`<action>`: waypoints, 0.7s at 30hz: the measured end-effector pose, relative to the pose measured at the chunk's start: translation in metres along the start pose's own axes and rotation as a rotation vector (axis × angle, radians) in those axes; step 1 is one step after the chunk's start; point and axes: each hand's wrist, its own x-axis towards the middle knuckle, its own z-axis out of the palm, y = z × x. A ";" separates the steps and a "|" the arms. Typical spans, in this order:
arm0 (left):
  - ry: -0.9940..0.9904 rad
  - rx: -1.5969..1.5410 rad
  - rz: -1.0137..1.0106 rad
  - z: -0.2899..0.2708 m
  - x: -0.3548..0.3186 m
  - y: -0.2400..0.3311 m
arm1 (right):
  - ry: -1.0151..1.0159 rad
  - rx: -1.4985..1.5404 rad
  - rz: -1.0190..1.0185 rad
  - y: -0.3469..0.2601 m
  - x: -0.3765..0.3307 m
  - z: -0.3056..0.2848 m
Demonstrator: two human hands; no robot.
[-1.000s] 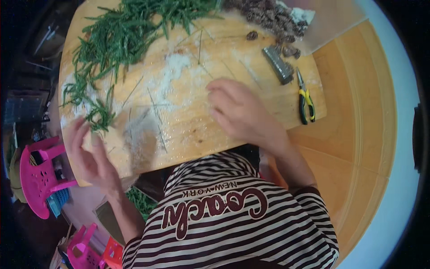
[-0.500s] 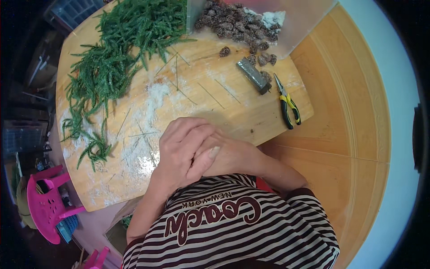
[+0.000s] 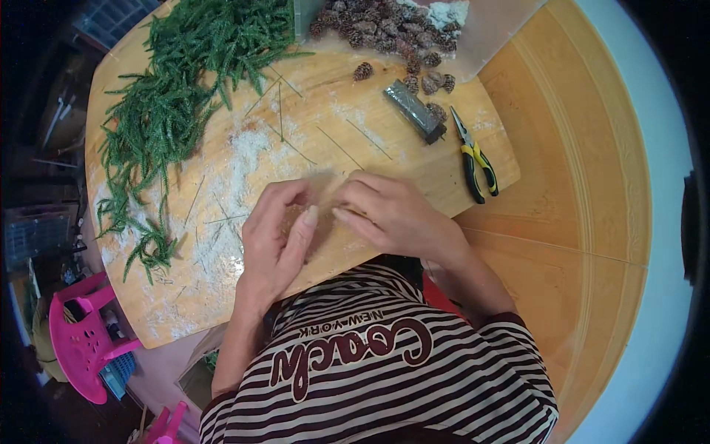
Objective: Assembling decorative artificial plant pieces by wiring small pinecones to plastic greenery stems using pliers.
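My left hand (image 3: pixel 277 237) and right hand (image 3: pixel 388 211) meet fingertip to fingertip over the wooden board (image 3: pixel 414 159), fingers curled, their contents indiscernible; next calls for a fine pinch

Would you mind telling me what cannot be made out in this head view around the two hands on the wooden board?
- What the left hand and right hand pinch: hidden by the fingers that meet over it.
- Thin wires on the wooden board: too fine to count.
- Pile of pine cones: cut off by the top edge.
- Grey bar beside the pliers: its kind is unclear.
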 end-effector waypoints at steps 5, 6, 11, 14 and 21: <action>-0.040 -0.004 -0.002 0.002 -0.004 -0.002 | -0.096 -0.101 0.054 0.012 -0.010 -0.007; -0.039 -0.005 -0.005 0.003 -0.004 -0.002 | -0.107 -0.120 0.076 0.014 -0.011 -0.007; -0.032 -0.011 -0.007 0.004 -0.006 -0.003 | -0.125 -0.157 0.088 0.014 -0.008 -0.004; -0.027 -0.018 -0.009 0.001 -0.008 -0.004 | -0.129 -0.164 0.071 0.013 -0.009 0.001; -0.008 -0.020 0.040 0.000 -0.013 -0.011 | -0.198 -0.193 0.028 0.010 0.001 0.008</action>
